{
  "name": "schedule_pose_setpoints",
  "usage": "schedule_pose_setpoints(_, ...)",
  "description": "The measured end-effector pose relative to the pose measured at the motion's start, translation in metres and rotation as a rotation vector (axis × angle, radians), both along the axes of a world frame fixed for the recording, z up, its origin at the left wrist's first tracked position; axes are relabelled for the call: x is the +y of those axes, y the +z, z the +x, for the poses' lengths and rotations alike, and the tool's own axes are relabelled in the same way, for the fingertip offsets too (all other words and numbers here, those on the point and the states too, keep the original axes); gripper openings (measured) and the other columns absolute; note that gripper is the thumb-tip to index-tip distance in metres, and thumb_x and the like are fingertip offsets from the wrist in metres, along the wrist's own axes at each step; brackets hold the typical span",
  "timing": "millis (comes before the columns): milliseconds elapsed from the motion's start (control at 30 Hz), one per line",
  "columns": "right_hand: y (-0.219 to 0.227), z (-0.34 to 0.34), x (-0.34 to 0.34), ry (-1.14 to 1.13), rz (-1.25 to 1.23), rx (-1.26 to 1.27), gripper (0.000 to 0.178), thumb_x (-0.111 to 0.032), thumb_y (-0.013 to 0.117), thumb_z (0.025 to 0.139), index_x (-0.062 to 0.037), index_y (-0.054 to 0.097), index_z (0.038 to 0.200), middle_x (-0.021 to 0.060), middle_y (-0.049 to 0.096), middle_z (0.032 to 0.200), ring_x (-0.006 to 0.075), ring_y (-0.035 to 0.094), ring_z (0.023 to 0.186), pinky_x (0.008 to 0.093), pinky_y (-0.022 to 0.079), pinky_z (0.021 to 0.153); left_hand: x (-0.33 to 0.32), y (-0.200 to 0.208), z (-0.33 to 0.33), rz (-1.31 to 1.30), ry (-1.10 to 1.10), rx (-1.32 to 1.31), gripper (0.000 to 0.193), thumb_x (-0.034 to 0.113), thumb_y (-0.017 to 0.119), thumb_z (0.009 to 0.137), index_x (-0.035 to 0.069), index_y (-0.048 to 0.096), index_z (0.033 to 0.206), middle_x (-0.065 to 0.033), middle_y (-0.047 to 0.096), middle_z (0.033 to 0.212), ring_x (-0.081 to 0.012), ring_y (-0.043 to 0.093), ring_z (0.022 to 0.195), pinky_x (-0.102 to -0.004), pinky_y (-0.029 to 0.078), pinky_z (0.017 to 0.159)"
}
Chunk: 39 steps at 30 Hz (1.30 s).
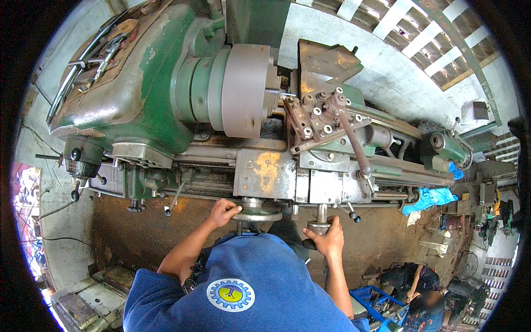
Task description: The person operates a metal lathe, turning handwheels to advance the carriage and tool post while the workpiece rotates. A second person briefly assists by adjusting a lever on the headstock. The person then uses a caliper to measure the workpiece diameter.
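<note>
A green metal lathe stretches across the view in front of me. My left hand (224, 212) is closed on the left rim of the large carriage handwheel (264, 217). Farther right, my right hand (327, 238) grips the smaller cross-slide handwheel (319, 225), with its fingers around the right side. Above them, a thin metal rod (287, 95) sticks out of the large grey chuck (246, 91). Close to the rod's right end stands the tool post (319, 110), with several clamping bolts and a long lever (355, 141) slanting down to the right.
Wrenches and other hand tools (105, 63) lie on the headstock (157, 83). The tailstock (448, 148) stands at the far right, near a blue plastic bag (430, 199). At the lower right, another person (423, 285) is beside a blue metal frame (370, 296).
</note>
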State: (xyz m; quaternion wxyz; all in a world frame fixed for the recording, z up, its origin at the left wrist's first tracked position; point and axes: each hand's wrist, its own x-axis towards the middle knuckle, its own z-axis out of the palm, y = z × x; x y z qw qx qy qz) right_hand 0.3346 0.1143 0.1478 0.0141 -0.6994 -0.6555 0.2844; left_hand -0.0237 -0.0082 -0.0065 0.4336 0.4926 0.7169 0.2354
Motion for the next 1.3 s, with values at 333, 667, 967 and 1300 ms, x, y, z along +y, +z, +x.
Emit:
schedule_pose_setpoints(333, 0.001, -0.001, 0.0, 0.003, 0.01, 0.004, 0.087, -0.05, 0.096, 0.061, 0.0015, 0.056, 0.119, 0.0271, 0.067, 0.115, 0.0423, 0.069, 0.106, 0.0504, 0.055, 0.091, 0.002, 0.001, 0.002, 0.218, 0.011, -0.083, 0.052, 0.038, 0.067, 0.094, -0.003, 0.054, 0.065, -0.0139, 0.041, 0.056, -0.0237, 0.043, 0.054, -0.0426, 0.034, 0.058)
schedule_pose_setpoints(667, 0.001, 0.0, 0.0, 0.001, -0.019, 0.005, 0.089, -0.051, 0.095, 0.061, -0.0009, 0.055, 0.122, 0.0254, 0.066, 0.119, 0.0433, 0.068, 0.108, 0.052, 0.055, 0.092, 0.002, 0.001, 0.006, 0.389, 0.095, -0.067, 0.055, 0.038, 0.066, 0.093, -0.005, 0.05, 0.061, -0.0133, 0.032, 0.051, -0.0209, 0.036, 0.046, -0.0428, 0.029, 0.051)
schedule_pose_setpoints(967, 0.001, -0.001, 0.0, 0.0, -0.012, 0.005, 0.088, -0.05, 0.095, 0.061, -0.0008, 0.056, 0.122, 0.0252, 0.066, 0.118, 0.0432, 0.068, 0.108, 0.052, 0.055, 0.092, 0.003, 0.006, 0.008, 0.391, 0.095, -0.085, 0.054, 0.036, 0.065, 0.094, -0.004, 0.048, 0.061, -0.0127, 0.032, 0.052, -0.0201, 0.034, 0.046, -0.0422, 0.028, 0.05)
schedule_pose_setpoints(1300, 0.004, -0.002, 0.001, -0.006, -0.028, -0.006, 0.088, -0.05, 0.095, 0.061, -0.0011, 0.056, 0.122, 0.0249, 0.066, 0.119, 0.0428, 0.068, 0.109, 0.0524, 0.055, 0.092, 0.003, 0.002, 0.005, 0.282, 0.059, -0.131, 0.054, 0.037, 0.065, 0.093, -0.004, 0.047, 0.062, -0.0119, 0.032, 0.053, -0.0186, 0.034, 0.049, -0.0414, 0.028, 0.051)
